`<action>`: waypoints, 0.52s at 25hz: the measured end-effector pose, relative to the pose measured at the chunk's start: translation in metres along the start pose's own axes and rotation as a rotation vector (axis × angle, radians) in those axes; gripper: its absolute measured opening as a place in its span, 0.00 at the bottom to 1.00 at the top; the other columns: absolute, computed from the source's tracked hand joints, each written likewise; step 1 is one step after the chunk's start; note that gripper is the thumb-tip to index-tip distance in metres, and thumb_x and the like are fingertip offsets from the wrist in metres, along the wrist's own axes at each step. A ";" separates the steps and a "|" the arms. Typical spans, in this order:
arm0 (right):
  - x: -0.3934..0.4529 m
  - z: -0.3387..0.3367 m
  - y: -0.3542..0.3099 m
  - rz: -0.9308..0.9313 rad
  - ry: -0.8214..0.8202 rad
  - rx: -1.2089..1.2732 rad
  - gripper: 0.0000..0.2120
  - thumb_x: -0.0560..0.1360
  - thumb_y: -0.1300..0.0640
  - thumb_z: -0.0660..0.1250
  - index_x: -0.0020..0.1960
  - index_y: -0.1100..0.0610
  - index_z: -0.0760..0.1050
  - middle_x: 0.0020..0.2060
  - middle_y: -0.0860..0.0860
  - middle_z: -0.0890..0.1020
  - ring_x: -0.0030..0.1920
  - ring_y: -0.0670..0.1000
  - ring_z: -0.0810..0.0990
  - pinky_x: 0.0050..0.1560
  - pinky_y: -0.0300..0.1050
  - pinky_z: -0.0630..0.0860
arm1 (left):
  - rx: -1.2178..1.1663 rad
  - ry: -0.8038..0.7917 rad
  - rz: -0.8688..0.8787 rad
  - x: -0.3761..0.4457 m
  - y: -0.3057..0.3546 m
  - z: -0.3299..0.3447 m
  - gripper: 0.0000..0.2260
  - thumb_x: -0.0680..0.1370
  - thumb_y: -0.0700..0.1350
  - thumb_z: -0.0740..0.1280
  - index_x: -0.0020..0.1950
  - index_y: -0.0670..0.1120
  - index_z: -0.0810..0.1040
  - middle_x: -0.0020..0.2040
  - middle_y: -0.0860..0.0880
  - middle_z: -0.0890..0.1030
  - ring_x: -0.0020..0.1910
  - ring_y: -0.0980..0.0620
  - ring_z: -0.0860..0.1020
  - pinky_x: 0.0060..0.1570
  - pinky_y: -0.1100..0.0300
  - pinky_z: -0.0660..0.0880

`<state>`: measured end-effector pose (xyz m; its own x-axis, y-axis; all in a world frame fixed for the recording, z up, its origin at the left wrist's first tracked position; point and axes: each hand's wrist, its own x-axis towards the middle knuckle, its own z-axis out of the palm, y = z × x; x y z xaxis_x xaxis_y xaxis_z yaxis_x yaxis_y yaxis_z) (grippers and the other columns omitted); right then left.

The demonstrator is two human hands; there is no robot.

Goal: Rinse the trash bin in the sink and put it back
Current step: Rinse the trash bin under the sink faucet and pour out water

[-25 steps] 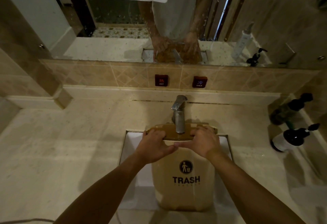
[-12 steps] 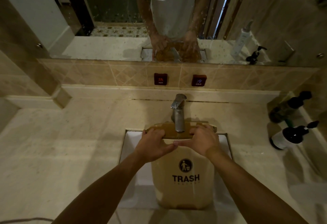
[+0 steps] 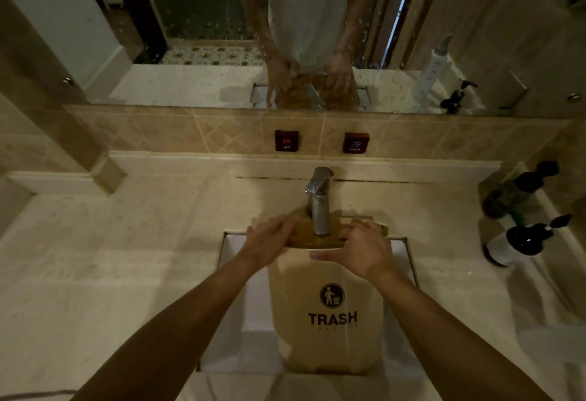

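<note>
The trash bin [image 3: 328,315] stands in the white rectangular sink [image 3: 236,312], a tall beige container with its long axis running up and down and its open mouth pointing upward toward the faucet [image 3: 318,202]. Its printed face is turned to the person: a round black emblem of a figure dropping litter into a bin, the word "TRASH" in bold black capitals beneath it, and a smaller line of lettering under that — too fine to read. The faucet's spout reaches over the bin's open top, and the brown inside of the bin shows below it; whether water is running is hard to tell in this dim light.

The left hand [image 3: 269,242] grips the bin's upper rim on the left side, fingers curled over the edge. The right hand [image 3: 364,250] grips the rim on the right, fingers curled over the top and the thumb stretched along the front wall.

On the tiled backsplash behind the faucet sit two dark square buttons — the left one [image 3: 286,140] marked "HOT", the right one [image 3: 355,142] marked "COLD". Two dark pump bottles [image 3: 520,239] lie at the right end of the pale stone counter [image 3: 126,258]. The mirror [image 3: 285,36] above reflects the hands and bin.
</note>
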<state>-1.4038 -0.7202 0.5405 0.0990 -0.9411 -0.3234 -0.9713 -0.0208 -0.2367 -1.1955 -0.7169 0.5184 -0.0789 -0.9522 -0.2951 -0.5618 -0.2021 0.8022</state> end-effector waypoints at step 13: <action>0.003 0.003 0.004 0.003 0.029 0.061 0.46 0.46 0.11 0.50 0.43 0.43 0.83 0.45 0.46 0.82 0.54 0.52 0.77 0.55 0.52 0.76 | -0.059 0.095 -0.007 0.043 0.043 0.007 0.13 0.81 0.53 0.61 0.41 0.50 0.79 0.39 0.49 0.81 0.40 0.49 0.78 0.40 0.57 0.71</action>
<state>-1.4070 -0.7218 0.5364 0.0888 -0.9506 -0.2975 -0.9565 0.0019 -0.2918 -1.2289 -0.7648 0.5371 0.0043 -0.9676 -0.2523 -0.5128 -0.2187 0.8302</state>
